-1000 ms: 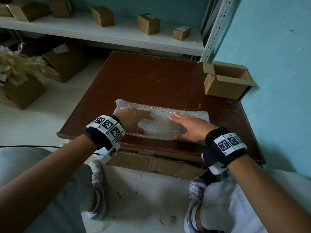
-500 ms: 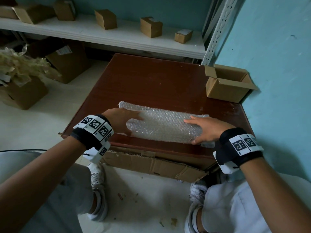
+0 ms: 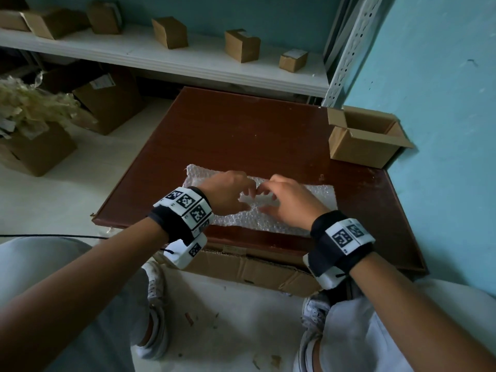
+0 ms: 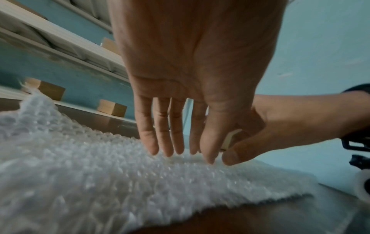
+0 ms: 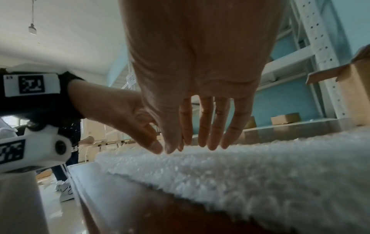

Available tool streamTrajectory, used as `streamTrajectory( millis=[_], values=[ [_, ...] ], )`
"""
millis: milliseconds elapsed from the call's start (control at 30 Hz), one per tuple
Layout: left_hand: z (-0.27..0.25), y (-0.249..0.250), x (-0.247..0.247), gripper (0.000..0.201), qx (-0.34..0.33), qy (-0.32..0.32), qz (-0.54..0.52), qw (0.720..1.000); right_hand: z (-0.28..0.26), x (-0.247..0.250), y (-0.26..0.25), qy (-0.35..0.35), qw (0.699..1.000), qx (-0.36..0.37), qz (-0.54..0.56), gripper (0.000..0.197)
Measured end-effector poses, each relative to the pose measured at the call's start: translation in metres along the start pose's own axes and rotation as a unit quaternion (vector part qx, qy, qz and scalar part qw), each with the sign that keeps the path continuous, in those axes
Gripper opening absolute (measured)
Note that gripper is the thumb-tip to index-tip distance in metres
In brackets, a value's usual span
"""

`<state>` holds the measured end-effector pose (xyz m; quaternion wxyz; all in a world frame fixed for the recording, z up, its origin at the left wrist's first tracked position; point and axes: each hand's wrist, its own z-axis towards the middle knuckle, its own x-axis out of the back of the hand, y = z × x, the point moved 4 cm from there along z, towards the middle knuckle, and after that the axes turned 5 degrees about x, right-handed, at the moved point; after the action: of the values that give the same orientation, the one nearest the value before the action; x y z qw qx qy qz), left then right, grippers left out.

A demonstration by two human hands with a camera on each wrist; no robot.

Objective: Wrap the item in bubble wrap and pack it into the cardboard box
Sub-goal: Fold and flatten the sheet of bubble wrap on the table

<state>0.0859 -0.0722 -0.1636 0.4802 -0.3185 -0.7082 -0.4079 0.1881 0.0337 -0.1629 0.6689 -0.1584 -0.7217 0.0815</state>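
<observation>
A sheet of bubble wrap (image 3: 303,200) lies flat near the front edge of the dark red table (image 3: 241,130). Over its middle, my left hand (image 3: 245,196) and right hand (image 3: 267,197) meet, fingertips pointing down onto the wrap. Between them sits a small whitish item (image 3: 256,202), pinched from both ends. The left wrist view shows the item (image 4: 230,139) wedged between my left thumb and the right hand, mostly hidden. In the right wrist view my fingers (image 5: 212,142) touch the wrap (image 5: 260,174). The open cardboard box (image 3: 359,151) stands at the table's far right corner.
A white shelf (image 3: 188,60) behind the table carries several small closed boxes. Larger cartons (image 3: 107,103) and a box of paper filling (image 3: 29,108) stand on the floor at left. A flattened carton (image 3: 241,267) sits under the table's front edge. A blue wall borders the right side.
My hands were spread apart on the wrap, then held its two ends. They have now come together over the middle, and the wrap lies flat.
</observation>
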Motion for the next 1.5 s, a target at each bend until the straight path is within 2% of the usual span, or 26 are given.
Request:
streamTrajectory(
  millis=[167,367,567,900,1067,1267,1500],
  values=[
    [0.004,0.001,-0.007,0.033,0.015,-0.011,0.027,0.999,0.010,-0.016,0.001,-0.013,0.999,-0.001,-0.038,0.048],
    [-0.003,-0.011,-0.005,0.042,0.030,-0.020,0.022,0.999,-0.002,-0.013,0.013,-0.025,0.999,-0.019,-0.023,0.047],
    [-0.012,-0.029,-0.003,0.056,0.053,-0.039,0.038,0.997,-0.022,-0.001,0.038,-0.074,0.994,-0.079,-0.027,0.074],
    [-0.033,-0.056,0.000,0.077,0.105,-0.050,0.028,0.993,-0.048,0.005,0.070,-0.155,0.973,-0.170,-0.030,0.105],
    [-0.041,-0.067,0.004,0.074,0.127,-0.059,0.041,0.989,-0.059,0.018,0.079,-0.164,0.965,-0.202,-0.034,0.105],
    [-0.040,-0.067,0.009,0.076,0.127,-0.085,0.058,0.987,-0.060,0.023,0.078,-0.188,0.959,-0.208,-0.050,0.107],
    [-0.037,-0.064,0.011,0.076,0.127,-0.126,0.074,0.981,-0.063,0.029,0.075,-0.241,0.944,-0.214,-0.064,0.113]
  ],
)
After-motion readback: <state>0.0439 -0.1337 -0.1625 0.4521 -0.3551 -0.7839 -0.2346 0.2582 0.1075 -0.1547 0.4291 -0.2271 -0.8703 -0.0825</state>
